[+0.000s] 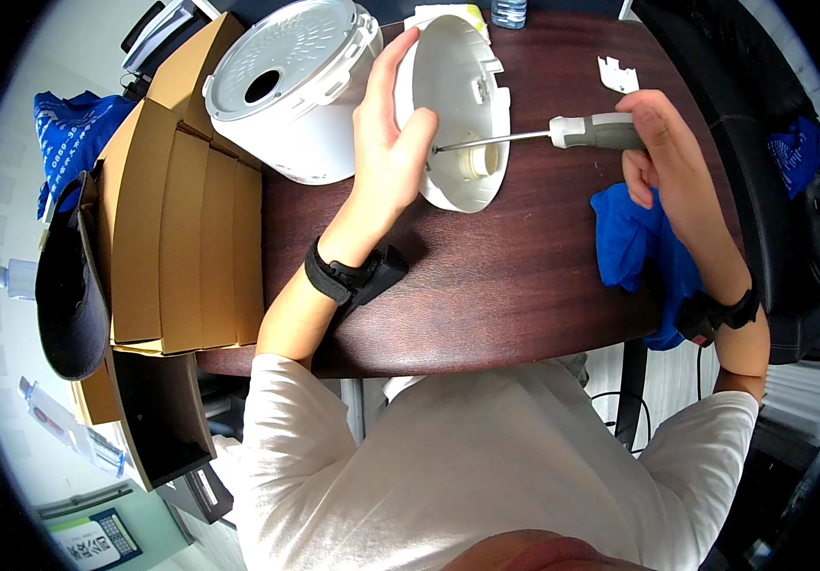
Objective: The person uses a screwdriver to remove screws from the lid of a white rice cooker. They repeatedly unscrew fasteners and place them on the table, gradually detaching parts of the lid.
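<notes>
A white, bowl-shaped plastic cover (448, 81) stands on its edge on the table, its hollow inside facing right. My left hand (386, 157) grips its left side, thumb by the rim and fingers stretched up behind the shell. My right hand (667, 157) is wrapped round the grey-and-white handle of a screwdriver (576, 131). The long shaft runs leftward, and its tip meets the inside of the cover near my left thumb. Whether a screw sits under the tip is too small to tell. A cream round fitting (479, 162) shows inside the cover.
Left of the cover stands a white round appliance body (319, 143) with a grey slotted face and dark hole. Cardboard boxes (177, 228) line the left side. A small white plastic piece (616, 74) lies back right; blue cloth (624, 238) hangs by my right forearm. A bottle (509, 13) stands behind.
</notes>
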Available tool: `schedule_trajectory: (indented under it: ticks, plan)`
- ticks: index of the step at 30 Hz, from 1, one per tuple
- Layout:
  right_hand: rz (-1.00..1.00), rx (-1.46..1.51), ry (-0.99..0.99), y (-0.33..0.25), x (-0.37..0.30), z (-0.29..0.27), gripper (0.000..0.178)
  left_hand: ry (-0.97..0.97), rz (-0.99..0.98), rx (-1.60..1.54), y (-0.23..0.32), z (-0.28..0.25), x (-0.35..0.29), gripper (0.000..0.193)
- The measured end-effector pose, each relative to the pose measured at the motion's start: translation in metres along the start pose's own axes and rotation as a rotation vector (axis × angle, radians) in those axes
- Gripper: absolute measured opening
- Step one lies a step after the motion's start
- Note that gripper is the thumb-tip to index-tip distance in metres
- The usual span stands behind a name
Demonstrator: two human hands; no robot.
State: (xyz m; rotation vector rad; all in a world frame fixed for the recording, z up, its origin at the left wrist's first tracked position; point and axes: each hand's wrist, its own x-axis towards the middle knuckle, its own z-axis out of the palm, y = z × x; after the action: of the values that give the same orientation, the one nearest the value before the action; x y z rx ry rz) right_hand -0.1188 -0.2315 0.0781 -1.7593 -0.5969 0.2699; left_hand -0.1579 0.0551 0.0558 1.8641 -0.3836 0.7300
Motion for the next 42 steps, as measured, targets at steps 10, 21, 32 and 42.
schedule_trajectory:
  ticks: [10,21,32,42]
  plan:
    - [0.042,0.099,0.019,0.025,0.004,-0.012,0.030,-0.013,-0.026,-0.014,-0.005,0.001,0.000,0.067]
    - [0.155,0.101,0.223,-0.014,0.003,0.018,0.031,-0.013,-0.036,0.023,-0.003,0.000,-0.001,0.070]
    - [-0.127,0.003,0.170,-0.004,0.000,0.018,0.033,0.003,-0.040,-0.037,-0.002,0.002,0.000,0.064]
    - [0.029,-0.075,0.046,-0.006,-0.002,0.005,0.036,-0.019,-0.014,0.041,0.000,0.001,0.000,0.068]
